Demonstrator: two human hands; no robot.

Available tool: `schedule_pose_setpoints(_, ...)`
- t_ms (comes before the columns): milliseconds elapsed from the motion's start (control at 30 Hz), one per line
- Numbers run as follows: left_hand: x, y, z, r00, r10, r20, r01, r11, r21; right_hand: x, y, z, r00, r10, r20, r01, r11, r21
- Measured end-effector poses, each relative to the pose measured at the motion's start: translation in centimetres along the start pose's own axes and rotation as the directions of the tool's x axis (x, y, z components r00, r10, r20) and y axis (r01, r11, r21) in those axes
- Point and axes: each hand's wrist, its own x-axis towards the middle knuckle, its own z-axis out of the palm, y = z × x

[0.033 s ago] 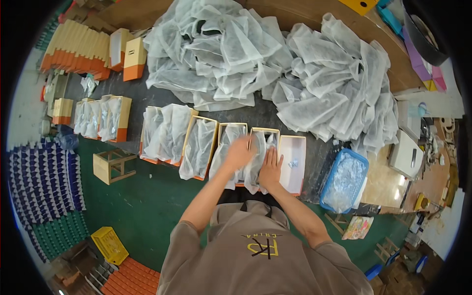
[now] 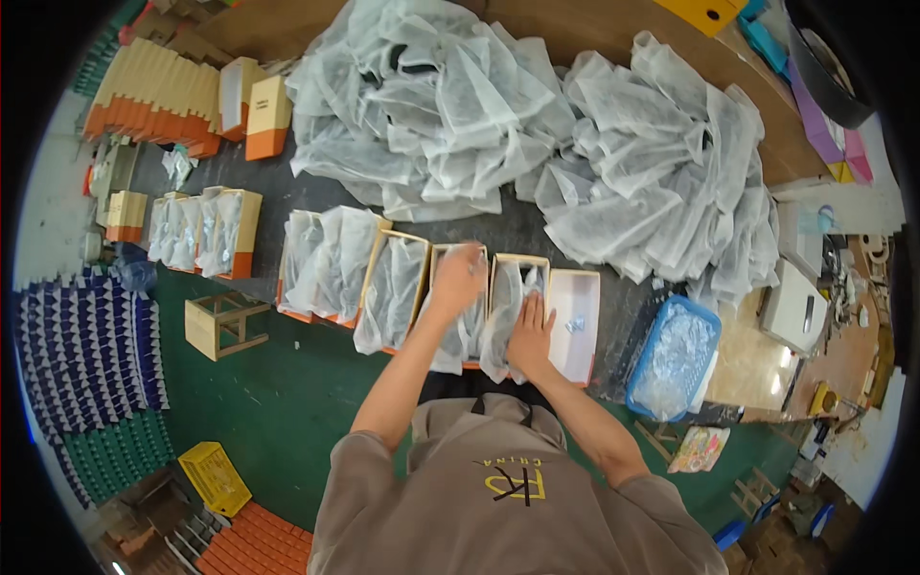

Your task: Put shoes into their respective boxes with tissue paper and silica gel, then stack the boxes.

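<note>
My right hand (image 2: 530, 337) lies spread flat on the wrapped bundle (image 2: 500, 331), maybe to steady it; my left hand (image 2: 462, 272) is half-curled, holding what, I cannot tell.

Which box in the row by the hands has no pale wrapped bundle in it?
The rightmost box, just right of the right hand: its white inside shows, with only a small bluish packet, while the others hold bundles.

Yellow and black lettering (image 2: 522, 485) stands on the shirt (image 2: 446, 513), tiny dark print (image 2: 264, 103) on a box (image 2: 268, 120).
</note>
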Motion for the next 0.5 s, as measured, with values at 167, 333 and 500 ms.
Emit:
schedule_pose_setpoints(167,13.9,-4.3,-8.7,0.817,0.020,-0.576,-0.019,1.000,0.008,0.4,2.5,-7.3,0.983,-0.157,-0.093,0.177,0.696,0.696)
schedule_pose_setpoints(333,28.8,-0.4,-15.4,0.680,0.306,-0.666,-0.093,0.937,0.336,1.7,8.0,-14.5,0.992,0.083,-0.098,0.024,0.627,0.779)
schedule_pose_setpoints(500,39.1,3.4,-13.0,0.868,-0.093,-0.488,0.309,0.870,0.384,4.6,12.9,-16.6,0.914,0.374,-0.159,-0.083,0.554,0.829)
